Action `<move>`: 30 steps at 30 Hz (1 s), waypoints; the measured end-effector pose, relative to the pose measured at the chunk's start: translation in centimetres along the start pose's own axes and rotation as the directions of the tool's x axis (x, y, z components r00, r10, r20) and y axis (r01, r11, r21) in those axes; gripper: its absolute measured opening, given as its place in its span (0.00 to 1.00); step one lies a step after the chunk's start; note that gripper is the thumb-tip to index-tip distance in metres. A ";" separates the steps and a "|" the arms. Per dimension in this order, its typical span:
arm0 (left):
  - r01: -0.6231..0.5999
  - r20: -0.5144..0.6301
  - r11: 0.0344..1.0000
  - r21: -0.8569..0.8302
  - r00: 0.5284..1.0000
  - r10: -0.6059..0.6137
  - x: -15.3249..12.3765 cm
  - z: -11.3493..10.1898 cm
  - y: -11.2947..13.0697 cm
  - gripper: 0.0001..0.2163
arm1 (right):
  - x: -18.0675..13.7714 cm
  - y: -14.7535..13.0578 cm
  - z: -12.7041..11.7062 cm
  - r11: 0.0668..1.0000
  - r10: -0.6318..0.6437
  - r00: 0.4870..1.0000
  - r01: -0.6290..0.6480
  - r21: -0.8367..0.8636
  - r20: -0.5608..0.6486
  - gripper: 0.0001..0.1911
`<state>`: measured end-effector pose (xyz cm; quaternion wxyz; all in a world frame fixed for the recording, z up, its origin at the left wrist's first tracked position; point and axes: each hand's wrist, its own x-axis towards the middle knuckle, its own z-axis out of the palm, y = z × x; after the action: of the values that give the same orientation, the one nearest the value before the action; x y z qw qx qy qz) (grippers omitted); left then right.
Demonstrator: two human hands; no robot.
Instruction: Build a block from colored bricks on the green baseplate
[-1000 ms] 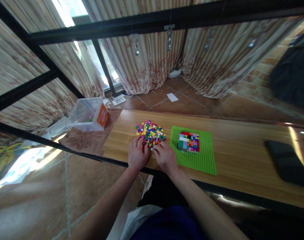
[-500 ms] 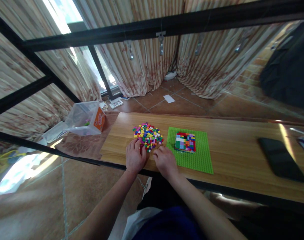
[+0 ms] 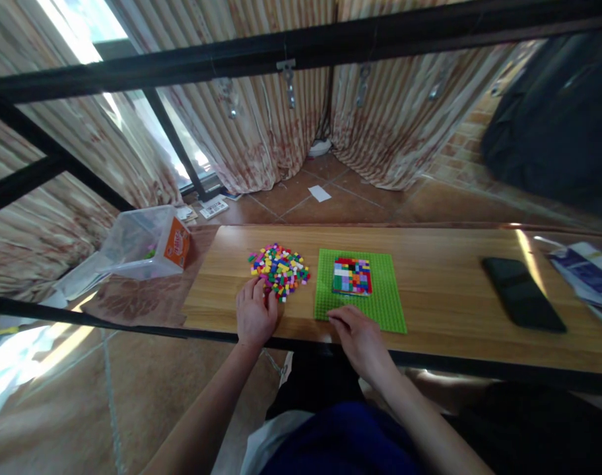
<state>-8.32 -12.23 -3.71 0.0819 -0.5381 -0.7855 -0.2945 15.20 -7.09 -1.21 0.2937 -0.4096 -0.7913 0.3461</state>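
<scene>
Small colourful building bricks (image 3: 281, 267) lie in a loose pile on the wooden table. My left hand (image 3: 255, 315) rests at the pile's near left edge, thumb and fingers apart, fingertips touching bricks. To the right is a green baseplate (image 3: 387, 297), carrying a low square block of many-coloured bricks (image 3: 353, 276). My right hand (image 3: 360, 336) is over the baseplate's near edge, in front of the block. Its thumb and forefinger are pinched together; whatever is between them is too small or hidden to make out.
A black phone (image 3: 523, 293) lies on the right of the table (image 3: 444, 277), with papers (image 3: 588, 270) beyond it. Left of the table stands a clear plastic box (image 3: 133, 241) with an orange label. A black metal bar (image 3: 197, 74) crosses above, before curtains (image 3: 261, 138).
My right hand has moved right, from the pile's near right side to the baseplate's near edge. My left hand stays by the pile. The whole view has shifted slightly.
</scene>
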 end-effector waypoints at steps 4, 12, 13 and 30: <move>-0.005 -0.002 1.000 0.000 1.000 0.005 0.0 0.0 0.0 0.17 | 0.0 1.6 -3.0 0.995 0.100 0.976 -0.097 0.025 -0.191 0.11; -0.020 -0.007 1.000 0.016 1.000 0.020 0.1 -0.1 0.0 0.17 | 2.5 4.0 -4.4 0.993 0.113 0.913 -0.087 0.085 -0.391 0.13; -0.017 -0.005 1.000 0.018 1.000 0.017 0.1 -0.1 0.0 0.17 | 2.7 4.2 -4.3 0.992 0.118 0.910 -0.090 0.088 -0.398 0.13; 0.000 0.001 1.000 -0.002 1.000 0.000 0.1 0.0 0.0 0.17 | 3.3 6.1 -3.4 0.943 0.271 0.878 -0.161 0.291 -0.394 0.10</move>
<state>-8.37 -12.15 -3.66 0.0808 -0.5383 -0.7853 -0.2949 18.87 -0.65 -3.43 0.4687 -0.5215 -0.6063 0.3752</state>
